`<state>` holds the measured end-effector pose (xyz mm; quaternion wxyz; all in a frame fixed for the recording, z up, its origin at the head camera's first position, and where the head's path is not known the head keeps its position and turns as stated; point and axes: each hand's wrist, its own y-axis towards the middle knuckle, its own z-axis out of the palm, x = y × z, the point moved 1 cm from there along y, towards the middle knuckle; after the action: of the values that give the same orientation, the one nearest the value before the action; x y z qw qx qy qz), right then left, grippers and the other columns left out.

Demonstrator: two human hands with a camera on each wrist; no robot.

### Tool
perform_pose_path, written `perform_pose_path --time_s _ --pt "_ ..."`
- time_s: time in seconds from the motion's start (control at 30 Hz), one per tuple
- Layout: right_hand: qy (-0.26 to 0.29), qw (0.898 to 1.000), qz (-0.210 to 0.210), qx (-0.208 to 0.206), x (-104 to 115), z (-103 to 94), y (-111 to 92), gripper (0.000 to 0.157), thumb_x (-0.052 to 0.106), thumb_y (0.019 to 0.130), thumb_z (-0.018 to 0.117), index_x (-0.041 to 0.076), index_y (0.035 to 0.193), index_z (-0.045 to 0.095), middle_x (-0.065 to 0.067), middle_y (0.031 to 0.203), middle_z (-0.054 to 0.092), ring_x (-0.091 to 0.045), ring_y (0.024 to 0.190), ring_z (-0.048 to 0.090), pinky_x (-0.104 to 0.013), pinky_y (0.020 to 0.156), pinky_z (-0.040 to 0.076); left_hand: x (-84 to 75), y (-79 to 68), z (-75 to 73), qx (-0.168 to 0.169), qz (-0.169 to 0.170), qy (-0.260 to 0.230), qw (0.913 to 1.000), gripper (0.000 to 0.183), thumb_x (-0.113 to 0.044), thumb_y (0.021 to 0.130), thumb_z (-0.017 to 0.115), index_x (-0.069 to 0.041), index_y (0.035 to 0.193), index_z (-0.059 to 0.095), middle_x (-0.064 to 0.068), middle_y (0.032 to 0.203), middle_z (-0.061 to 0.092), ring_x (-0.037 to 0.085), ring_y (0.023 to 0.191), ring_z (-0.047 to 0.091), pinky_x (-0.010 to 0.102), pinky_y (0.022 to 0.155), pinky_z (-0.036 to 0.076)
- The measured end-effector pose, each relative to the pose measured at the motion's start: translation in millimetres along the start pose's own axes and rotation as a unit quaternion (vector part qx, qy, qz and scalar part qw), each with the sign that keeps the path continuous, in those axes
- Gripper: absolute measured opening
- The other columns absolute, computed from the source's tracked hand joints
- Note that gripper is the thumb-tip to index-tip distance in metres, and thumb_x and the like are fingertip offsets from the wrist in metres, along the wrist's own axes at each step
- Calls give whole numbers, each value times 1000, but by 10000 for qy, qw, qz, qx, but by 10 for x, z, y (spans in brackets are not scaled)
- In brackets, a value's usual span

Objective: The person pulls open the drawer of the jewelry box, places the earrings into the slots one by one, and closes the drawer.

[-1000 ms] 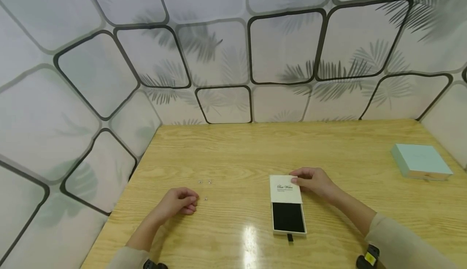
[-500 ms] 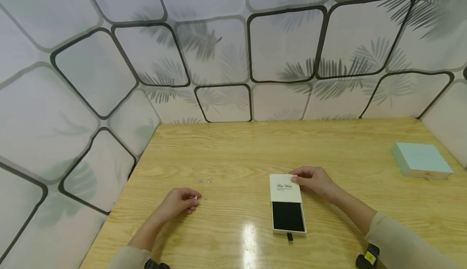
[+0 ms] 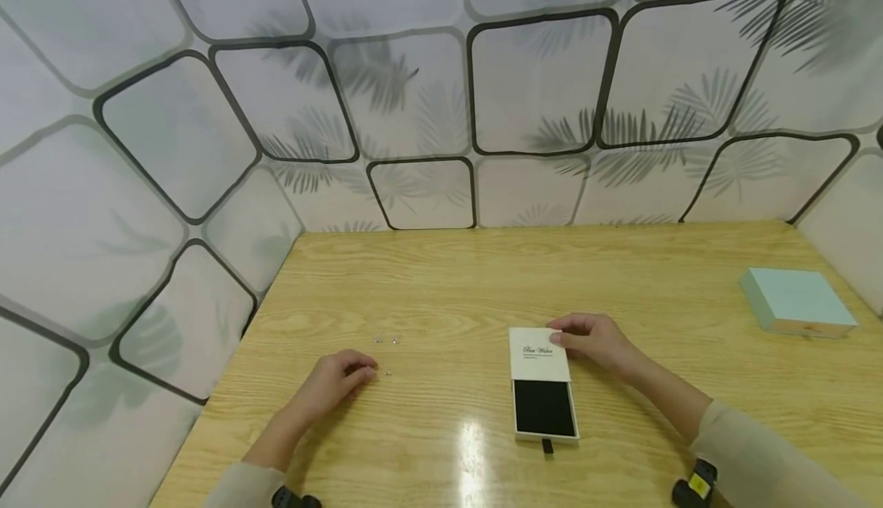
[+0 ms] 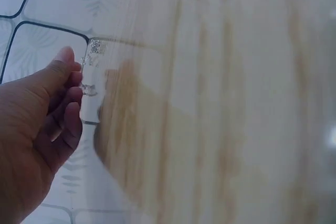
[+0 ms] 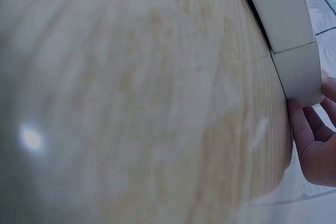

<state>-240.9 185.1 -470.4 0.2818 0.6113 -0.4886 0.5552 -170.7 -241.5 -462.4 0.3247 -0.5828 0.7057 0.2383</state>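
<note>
Low over the table's left part, my left hand (image 3: 339, 376) has thumb and index fingertip together; the small sparkling piece of jewellery seen there earlier is now hidden. Just beyond the fingertips lie a small sparkling stud (image 3: 388, 373) and two more sparkling pieces (image 3: 395, 340). The left wrist view shows such glittering pieces (image 4: 96, 46) close to the fingertips. My right hand (image 3: 596, 343) holds the upper right corner of a cream sliding gift box (image 3: 538, 342), thumb on the lid. Its black-lined drawer (image 3: 545, 408) is pulled partway out, with a black ribbon tab in front.
A pale turquoise box (image 3: 800, 301) stands at the table's far right. The wood-grain table (image 3: 441, 286) meets a patterned wall (image 3: 531, 94) at the back and at the left. A bright light reflection lies on the tabletop between my arms.
The left fingertips briefly show a sparkling piece half a second ago; now the hand is turned slightly and it is out of sight. The right hand and gift box stay put.
</note>
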Motion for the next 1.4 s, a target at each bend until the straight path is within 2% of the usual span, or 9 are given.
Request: perform_pose_path --time_s 0.13,0.27,0.4,0.63,0.77,0.93,1.17,1.27,1.4 --pt "-6 10000 -10 26 -6 -3 -11 43 24 86 70 -5 116 61 -11 104 67 -11 88 64 -27 73 56 -64 -8 0 -295 456 455 9975 13 -20 87 67 -13 97 72 -7 90 62 4 78 55 21 66 50" --pt "-26 10000 6 3 -10 -1 -14 43 24 86 70 -5 116 62 -10 104 67 -11 88 64 -27 74 56 -130 -4 11 -380 623 322 9968 13 -18 86 68 -13 97 72 -7 89 62 4 79 56 22 67 51" --pt "-62 10000 -51 0 -5 1 -15 42 24 87 70 -5 116 62 -11 104 67 -11 88 63 -27 73 56 -206 -2 28 -242 750 86 9969 14 -15 87 67 -9 99 72 -2 90 66 5 79 58 22 67 52" --pt "-39 10000 -50 3 0 0 -10 42 24 86 70 -5 116 62 -13 106 67 -11 88 64 -27 74 56 -362 -7 75 317 390 -348 9981 20 -18 90 64 -4 103 70 5 94 68 9 74 58 21 63 50" --pt "-53 10000 -70 23 0 -2 -4 43 25 86 70 -4 117 62 -13 107 66 -11 88 63 -27 74 56 -437 -6 124 486 451 -434 9969 21 -16 90 64 -1 104 69 9 95 69 10 75 60 21 63 51" --pt "-9 10000 -60 42 -2 -4 -2 43 25 86 70 -5 117 62 -12 106 66 -11 88 63 -27 74 56 -518 6 213 570 624 -386 9957 22 -16 90 64 -2 105 69 9 96 69 11 77 61 22 65 52" --pt "-8 9999 -100 83 -13 -9 3 43 25 87 70 -5 117 62 -13 107 66 -11 89 64 -28 75 56 -676 60 354 470 764 -515 9946 24 -18 87 67 -3 106 69 5 93 69 7 78 59 21 68 52" --pt "-28 9999 -128 84 -12 -8 4 43 25 87 69 -5 117 62 -13 107 66 -11 89 64 -28 75 56 -725 94 412 430 695 -604 9948 23 -16 87 68 -3 105 70 2 90 68 7 78 59 21 67 52" --pt "-39 9999 -138 72 -7 -4 0 43 25 87 69 -5 117 61 -14 107 66 -11 89 63 -27 74 56 -777 132 482 453 408 -1017 9929 23 -15 86 69 -2 106 69 3 87 68 9 76 60 21 65 53"
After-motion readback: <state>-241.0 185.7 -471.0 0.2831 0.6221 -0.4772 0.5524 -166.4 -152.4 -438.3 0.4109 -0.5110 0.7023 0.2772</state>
